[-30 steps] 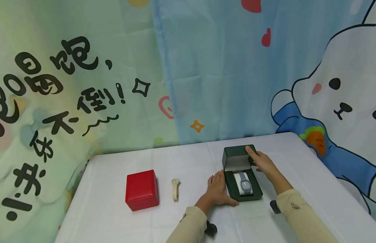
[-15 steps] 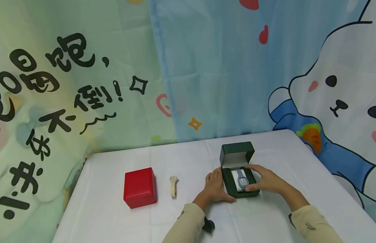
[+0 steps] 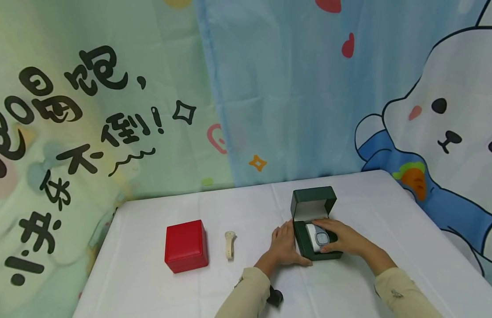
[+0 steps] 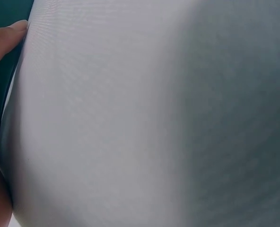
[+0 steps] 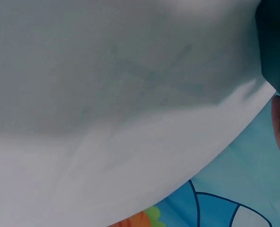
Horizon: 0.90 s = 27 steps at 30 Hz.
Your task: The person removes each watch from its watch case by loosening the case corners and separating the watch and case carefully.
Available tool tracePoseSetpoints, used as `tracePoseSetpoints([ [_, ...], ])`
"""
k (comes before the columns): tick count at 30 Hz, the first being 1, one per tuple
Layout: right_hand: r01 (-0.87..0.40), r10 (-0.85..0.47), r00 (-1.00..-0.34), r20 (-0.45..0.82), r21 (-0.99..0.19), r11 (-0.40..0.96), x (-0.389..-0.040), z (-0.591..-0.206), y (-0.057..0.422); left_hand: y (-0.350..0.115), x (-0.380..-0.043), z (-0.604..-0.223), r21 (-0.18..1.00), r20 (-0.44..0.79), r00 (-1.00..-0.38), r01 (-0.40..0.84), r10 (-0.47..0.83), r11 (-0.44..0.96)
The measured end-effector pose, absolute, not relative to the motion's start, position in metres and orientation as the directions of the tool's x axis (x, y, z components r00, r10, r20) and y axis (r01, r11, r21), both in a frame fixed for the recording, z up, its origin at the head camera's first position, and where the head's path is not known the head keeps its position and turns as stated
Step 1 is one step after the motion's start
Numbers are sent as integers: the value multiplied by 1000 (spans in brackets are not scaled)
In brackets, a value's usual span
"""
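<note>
A dark green watch box (image 3: 314, 194) stands with its lid raised, showing a pale lining. Inside, a wristwatch (image 3: 321, 239) with a squarish grey-blue face is wrapped on a white cushion (image 3: 311, 234). Over the box's right side, my right hand (image 3: 347, 238) grips the watch and cushion, thumb at the near end and fingers at the far end. My left hand (image 3: 285, 247) rests against the box's left side, fingers extended along it and thumb by the front corner. In the left wrist view, the thumb (image 4: 10, 35) touches the green box.
To the left stand a closed red box (image 3: 185, 245) and a cream wristwatch (image 3: 229, 245), lying flat on the white-covered table (image 3: 150, 291). A printed curtain (image 3: 285, 110) hangs behind the table's back edge.
My right hand has left the raised lid and come down into the box, closing its fingers on the watch and cushion. The left hand stays at the box's side.
</note>
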State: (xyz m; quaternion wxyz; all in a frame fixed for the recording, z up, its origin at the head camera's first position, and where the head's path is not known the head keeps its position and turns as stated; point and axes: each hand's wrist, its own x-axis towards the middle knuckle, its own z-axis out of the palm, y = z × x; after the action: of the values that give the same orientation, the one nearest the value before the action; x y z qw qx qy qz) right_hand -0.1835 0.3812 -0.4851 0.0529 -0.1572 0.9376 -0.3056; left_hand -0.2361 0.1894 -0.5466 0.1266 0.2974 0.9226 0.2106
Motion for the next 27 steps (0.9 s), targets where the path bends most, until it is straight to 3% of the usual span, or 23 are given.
tracePoseSetpoints([
  [16,-195,-215,-976,37,-597,778,-180,-468,370,184,-237,-551,466,-96,-778,516,621,719],
  [27,-240,-275,-961,29,-582,777,-183,-456,346,151,-235,-546,602,-123,-754,461,645,653],
])
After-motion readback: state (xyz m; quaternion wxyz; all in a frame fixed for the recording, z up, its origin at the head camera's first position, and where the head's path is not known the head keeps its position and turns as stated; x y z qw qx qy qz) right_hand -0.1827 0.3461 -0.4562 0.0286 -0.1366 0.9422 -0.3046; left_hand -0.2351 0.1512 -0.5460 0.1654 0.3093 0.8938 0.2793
